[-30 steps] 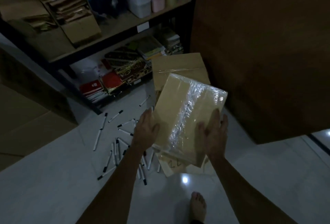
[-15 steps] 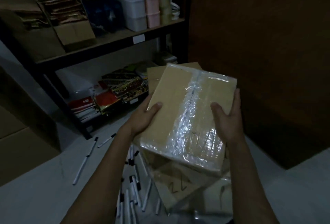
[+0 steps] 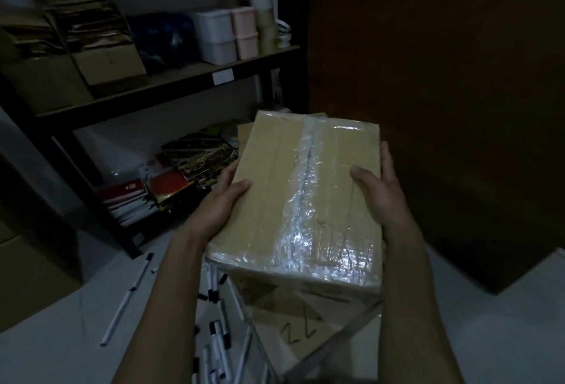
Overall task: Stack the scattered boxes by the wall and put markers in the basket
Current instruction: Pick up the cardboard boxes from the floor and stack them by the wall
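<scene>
A rectangular cardboard box (image 3: 302,200), wrapped in crinkled glossy tape, is held off the floor between both hands: the left hand (image 3: 218,203) grips its left edge, the right hand (image 3: 383,197) its right. Below lies another box (image 3: 308,325) scrawled "22", beside slim white markers (image 3: 218,341) scattered on smooth pale floor (image 3: 61,322).

Matt brown cardboard box (image 3: 275,187), crinkled glossy clear tape (image 3: 301,200)

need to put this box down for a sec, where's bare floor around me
Bare floor lies at lower right, between the box marked 22 and the brown wall panel. Another patch sits at lower left, beyond the lone marker. Crowded: the marker pile under the left hand. The right hand also holds the taped box.
</scene>
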